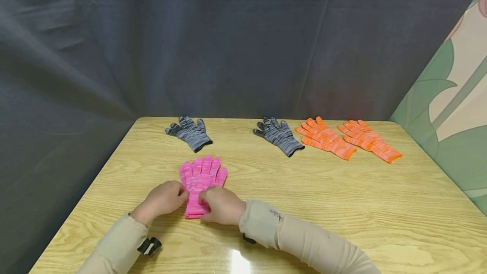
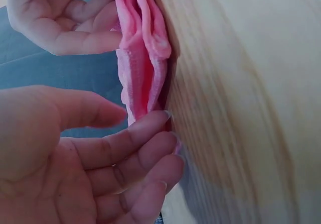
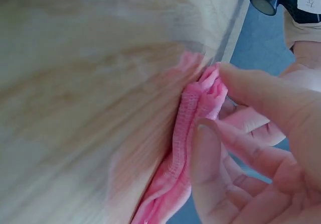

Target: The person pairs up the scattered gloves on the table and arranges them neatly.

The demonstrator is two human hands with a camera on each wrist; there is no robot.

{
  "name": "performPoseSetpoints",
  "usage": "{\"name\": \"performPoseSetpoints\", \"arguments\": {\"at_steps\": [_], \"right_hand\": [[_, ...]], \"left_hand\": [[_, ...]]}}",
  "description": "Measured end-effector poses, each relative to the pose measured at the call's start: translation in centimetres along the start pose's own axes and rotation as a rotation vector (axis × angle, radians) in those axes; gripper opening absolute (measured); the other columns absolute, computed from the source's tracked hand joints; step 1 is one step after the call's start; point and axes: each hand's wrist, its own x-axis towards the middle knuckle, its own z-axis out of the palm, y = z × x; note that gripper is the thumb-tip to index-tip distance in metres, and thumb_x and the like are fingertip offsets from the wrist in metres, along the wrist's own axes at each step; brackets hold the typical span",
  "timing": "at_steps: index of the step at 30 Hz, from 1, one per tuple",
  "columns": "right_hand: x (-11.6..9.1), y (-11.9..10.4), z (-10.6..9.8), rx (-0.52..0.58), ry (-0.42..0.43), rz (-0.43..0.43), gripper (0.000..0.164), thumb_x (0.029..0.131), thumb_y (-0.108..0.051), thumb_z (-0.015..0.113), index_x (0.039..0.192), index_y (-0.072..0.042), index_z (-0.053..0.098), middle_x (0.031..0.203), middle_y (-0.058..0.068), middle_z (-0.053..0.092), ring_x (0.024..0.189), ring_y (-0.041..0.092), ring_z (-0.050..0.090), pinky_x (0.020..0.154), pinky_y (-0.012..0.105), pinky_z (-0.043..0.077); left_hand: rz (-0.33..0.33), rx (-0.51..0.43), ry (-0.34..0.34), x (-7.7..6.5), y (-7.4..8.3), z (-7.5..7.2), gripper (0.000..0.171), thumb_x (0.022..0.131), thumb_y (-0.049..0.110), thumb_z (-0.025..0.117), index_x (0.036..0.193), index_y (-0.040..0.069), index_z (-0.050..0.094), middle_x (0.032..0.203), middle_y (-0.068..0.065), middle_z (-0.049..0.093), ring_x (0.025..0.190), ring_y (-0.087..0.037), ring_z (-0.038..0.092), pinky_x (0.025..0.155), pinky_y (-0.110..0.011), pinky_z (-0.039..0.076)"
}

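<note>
Lettering [image 1: 275, 213] on the right sleeve [image 1: 304, 237] and white tag [image 3: 308, 4] is unreadable.

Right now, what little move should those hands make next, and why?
Perhaps gently press the cuff layers of the pink knit gloves together so their edges lie even. The left wrist view shows a gap between the layers, and both hands seem well placed: the left hand at the gloves' left edge, the right hand at their lower right.
</note>
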Motion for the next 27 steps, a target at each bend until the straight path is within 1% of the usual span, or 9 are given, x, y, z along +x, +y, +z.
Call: {"name": "performPoseSetpoints", "arguments": {"at_steps": [4,8,11,15,18,22,27], "right_hand": [[0.0,-0.01,0.19,-0.066,-0.004,-0.031,0.015,0.076,-0.023,0.076,0.087,-0.017,0.069,0.07,-0.009,0.058,0.064,0.003,0.046,0.059,0.013,0.036],[0.06,0.09,0.37,-0.084,0.012,-0.069,0.005,0.077,-0.017,0.073,0.08,-0.019,0.069,0.07,-0.01,0.061,0.065,0.002,0.048,0.061,0.012,0.037],[0.07,0.15,0.38,-0.079,0.022,-0.1,0.009,0.077,-0.012,0.071,0.073,-0.019,0.068,0.068,-0.011,0.062,0.065,0.001,0.049,0.063,0.011,0.038],[0.08,0.18,0.37,-0.066,0.028,-0.125,0.014,0.077,-0.008,0.069,0.068,-0.018,0.065,0.067,-0.011,0.062,0.065,0.001,0.051,0.063,0.011,0.039],[0.07,0.17,0.35,-0.063,0.025,-0.128,0.015,0.077,-0.008,0.069,0.067,-0.018,0.065,0.066,-0.01,0.062,0.064,0.001,0.052,0.062,0.011,0.038],[0.07,0.11,0.32,-0.063,0.013,-0.116,0.014,0.078,-0.009,0.07,0.068,-0.018,0.065,0.066,-0.01,0.061,0.064,0.001,0.052,0.061,0.011,0.038],[0.05,0.03,0.27,-0.069,0.01,-0.11,0.014,0.078,-0.009,0.07,0.069,-0.019,0.066,0.067,-0.01,0.061,0.065,0.001,0.053,0.06,0.011,0.038]], "left_hand": [[-0.012,-0.016,0.015,0.03,0.0,0.2,0.039,0.088,0.024,0.058,0.054,0.014,0.044,0.053,0.004,0.035,0.048,-0.01,0.03,0.046,-0.023,0.023],[-0.013,-0.012,0.032,0.07,0.0,0.36,0.038,0.086,0.024,0.062,0.052,0.015,0.045,0.052,0.005,0.035,0.048,-0.009,0.03,0.046,-0.022,0.022],[-0.015,-0.011,0.044,0.08,-0.01,0.42,0.038,0.084,0.024,0.063,0.052,0.015,0.046,0.052,0.005,0.036,0.048,-0.01,0.031,0.046,-0.022,0.023],[-0.024,-0.013,0.05,0.12,0.06,0.43,0.034,0.084,0.023,0.064,0.053,0.013,0.052,0.054,0.004,0.04,0.05,-0.01,0.033,0.047,-0.023,0.025],[-0.027,-0.015,0.052,0.14,0.11,0.42,0.033,0.084,0.022,0.064,0.054,0.012,0.054,0.054,0.004,0.041,0.05,-0.01,0.034,0.047,-0.023,0.025],[-0.023,-0.024,0.064,0.1,0.09,0.44,0.035,0.084,0.023,0.063,0.053,0.013,0.052,0.052,0.004,0.039,0.049,-0.01,0.033,0.046,-0.022,0.024],[-0.033,-0.03,0.07,0.13,0.03,0.5,0.032,0.084,0.024,0.065,0.056,0.012,0.054,0.055,0.003,0.044,0.051,-0.011,0.036,0.048,-0.023,0.027]]}}
